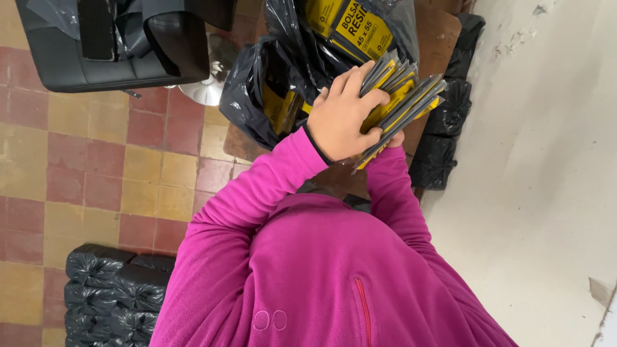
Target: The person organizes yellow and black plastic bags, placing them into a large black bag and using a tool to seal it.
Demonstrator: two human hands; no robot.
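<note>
**Both hands clamping a stack of flat packets**

The left hand (344, 115) is lying over a stack of flat black-and-yellow packets (402, 103), its fingers (369, 99) curling across the top face, so its grip is pressing shut on the stack. The right hand (395, 139) is sitting mostly hidden beneath the stack; only a bit of it is showing at the lower edge, touching the packets, and whether its grip is closing or lying flat under them cannot be told. The packets are fanning out slightly at their far ends, held up in the air just beside an open black bag (270, 83) that is holding more packets of the same kind. A larger yellow-labelled packet (353, 26) is resting above in the bag's mouth.

Both arms are wearing magenta fleece sleeves (257, 186). A brown bench (437, 38) is carrying the bag, with small tied black bundles (447, 109) standing along the white wall (546, 160). More black bundles (109, 289) are lying on the red-and-yellow tiled floor (96, 154), well apart from the hands, and a black chair (109, 45) is standing near.
</note>
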